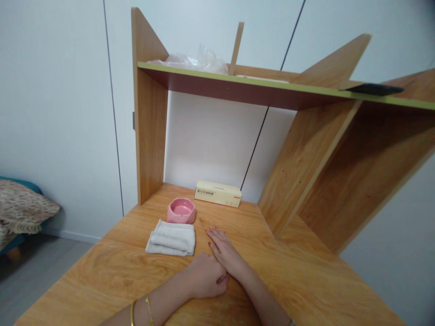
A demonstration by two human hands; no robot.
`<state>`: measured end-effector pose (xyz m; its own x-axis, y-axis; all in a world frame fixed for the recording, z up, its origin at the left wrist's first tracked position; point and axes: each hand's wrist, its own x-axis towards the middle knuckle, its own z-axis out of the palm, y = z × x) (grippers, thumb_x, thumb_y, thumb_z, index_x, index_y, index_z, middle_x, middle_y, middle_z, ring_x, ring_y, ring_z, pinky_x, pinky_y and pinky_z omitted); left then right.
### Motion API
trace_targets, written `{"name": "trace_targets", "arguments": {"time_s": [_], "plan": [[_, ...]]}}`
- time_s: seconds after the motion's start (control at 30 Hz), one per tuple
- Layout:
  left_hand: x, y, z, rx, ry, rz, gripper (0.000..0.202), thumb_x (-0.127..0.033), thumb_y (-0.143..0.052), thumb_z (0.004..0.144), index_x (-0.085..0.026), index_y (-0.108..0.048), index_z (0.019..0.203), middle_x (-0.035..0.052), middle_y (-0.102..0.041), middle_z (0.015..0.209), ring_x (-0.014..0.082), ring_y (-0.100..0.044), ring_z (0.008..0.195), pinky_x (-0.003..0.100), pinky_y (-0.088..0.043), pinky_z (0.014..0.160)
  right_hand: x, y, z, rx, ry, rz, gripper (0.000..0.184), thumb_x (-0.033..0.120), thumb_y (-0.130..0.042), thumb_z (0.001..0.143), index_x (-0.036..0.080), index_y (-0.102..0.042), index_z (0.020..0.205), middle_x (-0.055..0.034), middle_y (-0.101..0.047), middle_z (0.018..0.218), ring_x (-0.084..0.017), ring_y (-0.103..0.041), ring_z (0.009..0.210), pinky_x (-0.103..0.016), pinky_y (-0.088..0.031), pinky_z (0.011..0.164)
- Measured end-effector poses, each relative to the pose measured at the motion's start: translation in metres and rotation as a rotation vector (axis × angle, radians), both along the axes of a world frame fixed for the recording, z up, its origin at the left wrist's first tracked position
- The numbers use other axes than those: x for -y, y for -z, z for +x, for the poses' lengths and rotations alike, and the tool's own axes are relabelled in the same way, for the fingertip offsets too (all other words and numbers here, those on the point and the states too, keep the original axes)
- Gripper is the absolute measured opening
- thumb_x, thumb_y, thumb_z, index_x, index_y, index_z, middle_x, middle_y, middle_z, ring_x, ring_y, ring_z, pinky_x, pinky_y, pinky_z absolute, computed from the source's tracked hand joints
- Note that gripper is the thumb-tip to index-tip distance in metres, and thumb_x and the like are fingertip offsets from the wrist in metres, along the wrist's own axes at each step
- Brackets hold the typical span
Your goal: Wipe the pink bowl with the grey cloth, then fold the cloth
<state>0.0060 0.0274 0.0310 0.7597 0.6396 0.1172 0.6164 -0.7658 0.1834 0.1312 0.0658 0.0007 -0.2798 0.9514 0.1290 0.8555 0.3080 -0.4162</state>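
My left hand (206, 274) is curled into a fist on the wooden desk, and nothing shows in it. Gold bracelets circle that wrist. Just to its right, my right hand (225, 251) lies palm down with outstretched fingers, touching or nearly touching the left fist. A folded light grey cloth (172, 238) lies beyond my left hand, a little to the left. Right behind the cloth stands a pink ashtray (181, 211) with notches in its rim. Farther back, a long cream cling film box (218, 194) with printed writing lies near the rear edge.
A wooden shelf unit (152, 136) rises from the back of the desk (115, 267). On its upper board (258, 90) are a clear plastic bag (200, 61) and a dark flat object (375, 89). At far left is a seat or bed with a patterned cushion (25, 206).
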Motion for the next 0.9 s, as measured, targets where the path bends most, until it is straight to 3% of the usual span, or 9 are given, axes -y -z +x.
{"name": "trace_targets", "arguments": {"time_s": [0.3,0.9], "plan": [[0.0016,-0.0054,-0.0017,-0.015,0.003,-0.008,0.022,-0.023,-0.046,0.076,-0.017,-0.063,0.064,0.0053,-0.066,0.064,0.0189,-0.060,0.062,0.025,-0.040,0.054,0.0016,-0.0030,-0.0007,0.019,0.000,-0.013,0.043,0.022,-0.034,0.086,0.015,-0.043,0.127,-0.0089,-0.037,0.136,-0.019,-0.025,0.128,-0.040,-0.019,0.106],[-0.0005,0.0019,-0.0007,-0.001,0.020,0.053,0.021,-0.023,-0.047,0.076,-0.016,-0.065,0.066,0.0065,-0.068,0.067,0.0188,-0.061,0.059,0.025,-0.037,0.050,-0.0017,0.0063,0.0014,-0.034,0.008,0.046,0.042,0.024,-0.034,0.085,0.017,-0.046,0.125,-0.0082,-0.042,0.133,-0.019,-0.029,0.127,-0.040,-0.021,0.105]]}}
